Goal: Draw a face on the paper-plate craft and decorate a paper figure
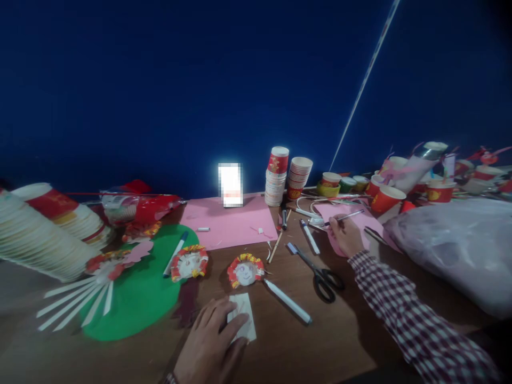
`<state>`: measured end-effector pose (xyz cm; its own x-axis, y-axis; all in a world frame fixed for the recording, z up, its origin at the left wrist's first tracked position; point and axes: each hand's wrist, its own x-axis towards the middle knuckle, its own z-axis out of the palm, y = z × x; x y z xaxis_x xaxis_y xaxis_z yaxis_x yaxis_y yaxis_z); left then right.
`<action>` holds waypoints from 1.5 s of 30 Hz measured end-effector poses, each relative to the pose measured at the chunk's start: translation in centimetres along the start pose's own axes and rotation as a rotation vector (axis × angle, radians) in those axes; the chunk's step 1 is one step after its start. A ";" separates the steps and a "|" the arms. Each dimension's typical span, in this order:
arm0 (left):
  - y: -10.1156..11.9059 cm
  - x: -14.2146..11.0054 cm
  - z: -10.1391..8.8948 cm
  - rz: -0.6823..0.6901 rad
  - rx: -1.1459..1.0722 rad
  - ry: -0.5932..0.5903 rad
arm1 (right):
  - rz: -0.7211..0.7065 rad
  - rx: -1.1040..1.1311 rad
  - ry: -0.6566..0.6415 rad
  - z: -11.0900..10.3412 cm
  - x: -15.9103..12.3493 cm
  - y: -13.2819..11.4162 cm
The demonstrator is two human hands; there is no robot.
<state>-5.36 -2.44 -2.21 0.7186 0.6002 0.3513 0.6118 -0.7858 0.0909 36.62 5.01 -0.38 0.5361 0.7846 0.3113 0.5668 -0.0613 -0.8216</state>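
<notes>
My left hand (pixel 210 341) lies flat, fingers stretched out, on a small white paper piece (pixel 245 316) at the near edge of the wooden table (pixel 320 341). Just beyond it sits a paper-cup face with a red and yellow frill (pixel 245 270), with a white marker (pixel 288 302) to its right. My right hand (pixel 344 236), in a checked sleeve, is closed on a thin pen (pixel 349 216) whose tip rests over a pink paper sheet (pixel 366 224). Black scissors (pixel 325 277) lie between my two hands.
A second frilled cup face (pixel 189 263) and a marker lie on a green foam sheet (pixel 136 304). A large pink sheet (pixel 228 220) sits mid-table, cup stacks (pixel 276 176) behind it. Long cup stacks (pixel 40 234) lie at left. A clear plastic bag (pixel 452 250) fills the right.
</notes>
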 end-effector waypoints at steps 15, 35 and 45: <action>-0.5 0.4 0.3 0.066 0.014 0.061 | -0.006 -0.025 -0.049 0.6 -0.2 0.7; -0.6 0.6 0.0 0.123 0.087 0.095 | -0.085 -0.167 0.031 0.6 0.0 1.3; -0.4 0.8 -0.1 0.111 0.076 0.104 | -0.131 -0.235 0.061 0.5 -0.1 0.7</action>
<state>-5.05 -1.61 -1.82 0.7475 0.4881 0.4506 0.5565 -0.8305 -0.0235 36.67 5.15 -1.27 0.4809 0.7573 0.4419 0.7596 -0.1081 -0.6414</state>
